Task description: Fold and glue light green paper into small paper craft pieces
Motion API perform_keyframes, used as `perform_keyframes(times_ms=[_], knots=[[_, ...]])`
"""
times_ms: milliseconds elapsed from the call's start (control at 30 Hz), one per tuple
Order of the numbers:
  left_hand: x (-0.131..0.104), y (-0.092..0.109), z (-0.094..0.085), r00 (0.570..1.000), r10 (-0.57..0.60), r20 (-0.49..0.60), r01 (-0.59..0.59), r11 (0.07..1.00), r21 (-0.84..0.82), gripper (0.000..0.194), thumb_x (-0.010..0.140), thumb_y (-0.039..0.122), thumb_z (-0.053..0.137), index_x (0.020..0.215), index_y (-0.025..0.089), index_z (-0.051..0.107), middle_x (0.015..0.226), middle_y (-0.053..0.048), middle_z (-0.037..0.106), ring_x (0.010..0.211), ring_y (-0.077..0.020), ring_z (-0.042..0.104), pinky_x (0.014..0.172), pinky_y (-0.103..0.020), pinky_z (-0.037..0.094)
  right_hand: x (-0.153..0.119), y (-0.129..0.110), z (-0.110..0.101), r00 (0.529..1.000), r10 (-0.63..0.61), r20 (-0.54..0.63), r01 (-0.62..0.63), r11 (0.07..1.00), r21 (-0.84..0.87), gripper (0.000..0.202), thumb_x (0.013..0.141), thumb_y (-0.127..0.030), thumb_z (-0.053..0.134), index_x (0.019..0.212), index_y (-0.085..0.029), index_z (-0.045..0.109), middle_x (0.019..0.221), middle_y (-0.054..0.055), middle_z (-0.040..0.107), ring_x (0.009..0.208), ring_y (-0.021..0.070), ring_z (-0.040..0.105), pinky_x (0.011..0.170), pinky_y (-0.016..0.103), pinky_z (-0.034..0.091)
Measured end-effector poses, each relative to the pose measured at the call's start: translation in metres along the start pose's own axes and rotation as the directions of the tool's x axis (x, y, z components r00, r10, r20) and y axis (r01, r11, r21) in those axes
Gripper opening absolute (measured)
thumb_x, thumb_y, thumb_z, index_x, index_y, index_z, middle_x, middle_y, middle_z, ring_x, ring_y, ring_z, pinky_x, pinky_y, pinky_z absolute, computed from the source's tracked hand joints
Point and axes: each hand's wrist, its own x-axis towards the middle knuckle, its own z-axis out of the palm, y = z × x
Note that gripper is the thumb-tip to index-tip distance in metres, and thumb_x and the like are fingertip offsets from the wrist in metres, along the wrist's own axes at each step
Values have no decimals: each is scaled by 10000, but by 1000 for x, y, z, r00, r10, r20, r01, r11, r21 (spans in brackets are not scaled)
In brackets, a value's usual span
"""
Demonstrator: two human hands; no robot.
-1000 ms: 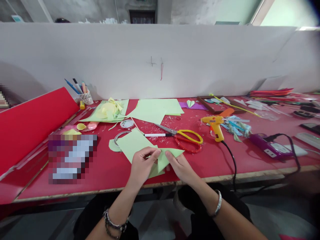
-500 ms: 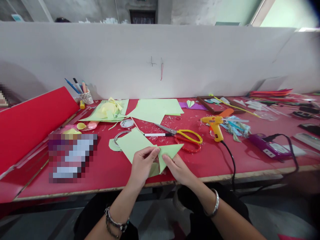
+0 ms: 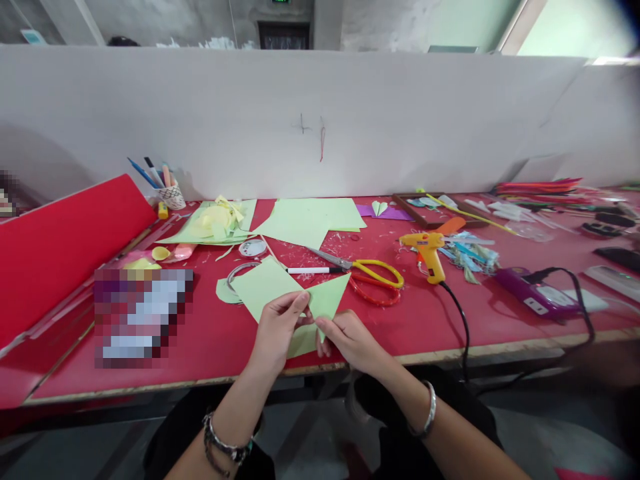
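Over the red table (image 3: 215,347), the right hand (image 3: 357,341) partly hides green paper (image 3: 329,293).

Bare tabletop (image 3: 425,323) leaves passage — between scissors (image 3: 351,265) and black cord (image 3: 467,331).

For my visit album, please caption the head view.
Left hand and right hand hold pointed green paper above a red table, scissors lying just beyond.
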Motion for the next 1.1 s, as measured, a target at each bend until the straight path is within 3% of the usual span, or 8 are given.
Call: perform_keyframes(times_ms=[300, 500, 733, 833, 967, 1100], knots=[[1, 3, -4, 999, 8, -35, -7, 1000, 19, 259, 624, 381, 678, 605, 132, 609, 521, 35, 510, 525, -66, 473, 516, -165, 437, 3, -4, -2, 998, -65, -12, 65, 998, 19, 519, 868, -446, 324, 487, -156, 525, 488, 24, 583, 497, 106, 552, 550, 202, 427], [1, 5, -5, 1000, 1, -22, -1, 1000, 3, 227, 631, 358, 679, 626, 138, 625, 539, 32, 534, 545, -68, 498, 542, -173, 453, 3, -8, -4, 999, -31, 14, 31, 1000, -1, 484, 863, -393, 358, 483, -152, 536, 419, -2, 529, 402, 81, 487, 476, 186, 395], [1, 13, -7, 995, -15, -96, 8, 998, -67, 214, 589, 331, 698, 662, 150, 608, 545, 48, 544, 527, -67, 528, 548, -178, 455, 4, -6, -7, 998, -56, 13, 55, 997, 59, 430, 867, -387, 361, 542, -153, 519, 494, 0, 535, 471, 91, 502, 506, 197, 397], [2, 17, -11, 996, 47, -74, -43, 998, 48, 196, 616, 321, 666, 681, 155, 587, 558, 49, 533, 534, -76, 527, 563, -191, 448, 6, -5, -8, 998, -47, -31, 50, 993, 110, 407, 862, -405, 370, 575, -155, 516, 518, -5, 534, 480, 90, 505, 513, 201, 403], [1, 25, -19, 985, 172, 18, -167, 918, 361, 144, 655, 277, 622, 648, 153, 547, 577, 44, 501, 550, -76, 474, 530, -169, 391, 8, -7, -9, 988, -32, -148, 50, 991, 121, 343, 859, -385, 371, 657, -159, 531, 534, -17, 528, 485, 93, 515, 526, 208, 413], [-1, 29, -24, 979, 121, 161, -187, 840, 510, 150, 683, 285, 593, 641, 157, 529, 583, 37, 482, 546, -87, 447, 487, -170, 352, 8, -8, -10, 965, -70, -254, 74, 997, 6, 246, 829, -264, 384, 628, -172, 491, 527, -24, 500, 484, 98, 489, 513, 213, 389]])
